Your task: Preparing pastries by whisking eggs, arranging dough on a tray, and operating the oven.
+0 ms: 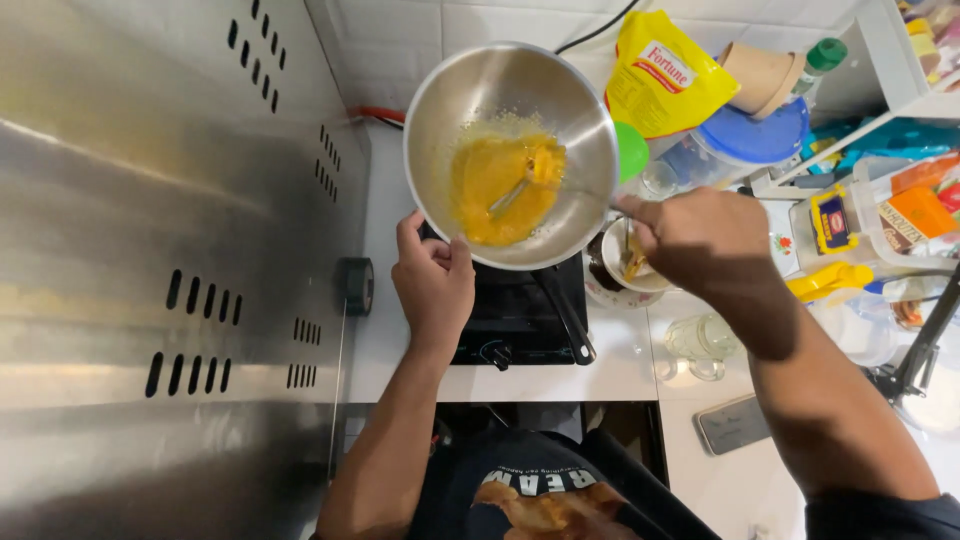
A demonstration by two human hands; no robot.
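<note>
My left hand grips the near rim of a tilted steel bowl held above a black stove. Yellow beaten egg pools in the lower part of the bowl. My right hand is closed on the thin handle of a utensil, likely a fork or whisk, whose head sits in the egg. The handle is hard to make out near my fingers.
A steel range hood fills the left. A black pan handle crosses the stove. On the white counter right of it are a small bowl, a glass, a phone, a yellow pouch, and blue-lidded containers.
</note>
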